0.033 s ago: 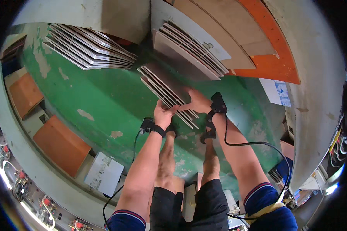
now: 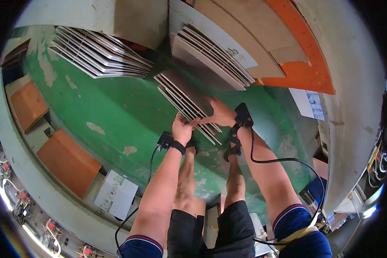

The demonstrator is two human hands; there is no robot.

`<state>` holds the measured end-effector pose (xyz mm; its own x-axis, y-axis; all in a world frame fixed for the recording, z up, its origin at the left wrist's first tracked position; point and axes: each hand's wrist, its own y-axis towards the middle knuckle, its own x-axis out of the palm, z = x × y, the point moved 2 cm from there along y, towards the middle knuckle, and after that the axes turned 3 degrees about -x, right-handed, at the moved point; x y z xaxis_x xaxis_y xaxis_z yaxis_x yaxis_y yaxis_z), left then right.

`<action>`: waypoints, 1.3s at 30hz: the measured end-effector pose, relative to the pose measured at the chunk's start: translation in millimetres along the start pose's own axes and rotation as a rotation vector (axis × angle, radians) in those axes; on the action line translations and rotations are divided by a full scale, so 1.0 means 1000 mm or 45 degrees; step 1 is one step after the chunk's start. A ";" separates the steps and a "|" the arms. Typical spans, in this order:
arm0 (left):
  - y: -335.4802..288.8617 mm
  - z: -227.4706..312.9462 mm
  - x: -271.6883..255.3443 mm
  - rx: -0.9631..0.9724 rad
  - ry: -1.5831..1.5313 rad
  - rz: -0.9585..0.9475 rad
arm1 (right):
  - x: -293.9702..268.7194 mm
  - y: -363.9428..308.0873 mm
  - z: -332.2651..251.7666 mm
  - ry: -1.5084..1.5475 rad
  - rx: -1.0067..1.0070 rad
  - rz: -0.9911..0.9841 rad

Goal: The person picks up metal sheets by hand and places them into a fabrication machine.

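Note:
Several thin flat panels (image 2: 176,96) with pale edges stand on edge in a loose bundle before me, leaning slightly, with a dark brownish sheen on the broad face. On the near left part of the bundle, my left hand (image 2: 183,129) has its fingers closed around the panel edges. My right hand (image 2: 221,114) grips the same panels from the right, its fingers against the broad face and its thumb across the top edges close to the left hand. Part of the fingers is hidden by the panels. Both wrists wear black straps with small devices and cables.
Another row of panels (image 2: 210,60) leans by the wall at the upper right. A larger group of bent panels (image 2: 96,53) stands at the far left. Orange-brown boards (image 2: 69,163) and a white sheet (image 2: 116,193) lie left. The green floor (image 2: 116,107) has worn patches.

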<state>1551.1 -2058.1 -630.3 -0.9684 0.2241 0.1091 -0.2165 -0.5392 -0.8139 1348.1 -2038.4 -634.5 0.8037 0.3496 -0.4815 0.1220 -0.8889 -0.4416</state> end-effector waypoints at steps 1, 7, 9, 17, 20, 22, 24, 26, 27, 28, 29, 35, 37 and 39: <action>-0.001 0.001 0.005 -0.014 -0.039 0.006 | -0.003 0.002 0.004 -0.034 0.029 -0.075; -0.003 -0.009 -0.004 0.022 -0.053 0.076 | -0.035 0.008 -0.010 -0.064 -0.017 -0.071; -0.001 -0.015 -0.008 0.019 -0.030 0.196 | -0.027 0.021 -0.037 -0.132 0.119 -0.120; 0.045 -0.077 -0.086 0.032 0.401 0.630 | 0.006 0.051 -0.075 -0.199 0.186 0.130; -0.027 -0.024 0.005 0.027 0.602 0.641 | -0.007 0.000 -0.026 -0.328 0.135 0.044; -0.064 -0.005 -0.003 0.096 1.212 0.671 | -0.024 -0.040 -0.036 -0.262 0.141 0.036; -0.113 0.010 0.040 0.014 1.229 0.447 | -0.052 -0.124 -0.021 -0.278 0.243 0.155; -0.161 0.020 0.071 0.093 1.650 0.304 | -0.073 -0.214 -0.018 -0.094 0.401 0.207; -0.192 0.031 0.094 0.086 1.657 0.105 | -0.081 -0.267 -0.015 -0.126 0.387 0.388; -0.220 0.040 0.115 0.105 1.696 -0.035 | -0.084 -0.316 -0.016 -0.173 0.375 0.577; -0.249 0.053 0.141 0.188 1.850 -0.125 | -0.084 -0.361 -0.014 -0.117 0.517 0.562; -0.429 0.101 0.334 0.457 2.229 -1.131 | -0.096 -0.653 -0.041 0.403 1.100 0.783; -0.486 0.115 0.410 0.539 2.278 -1.325 | -0.087 -0.743 -0.060 0.501 1.259 0.998; -0.546 0.122 0.480 0.482 2.272 -1.518 | -0.069 -0.829 -0.084 0.544 1.442 1.269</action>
<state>1189.7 -1755.6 -64.0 0.6579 0.6707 -0.3426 -0.6863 0.3467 -0.6393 1240.0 -1350.5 -171.2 0.4136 -0.5016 -0.7599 -0.8651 0.0436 -0.4996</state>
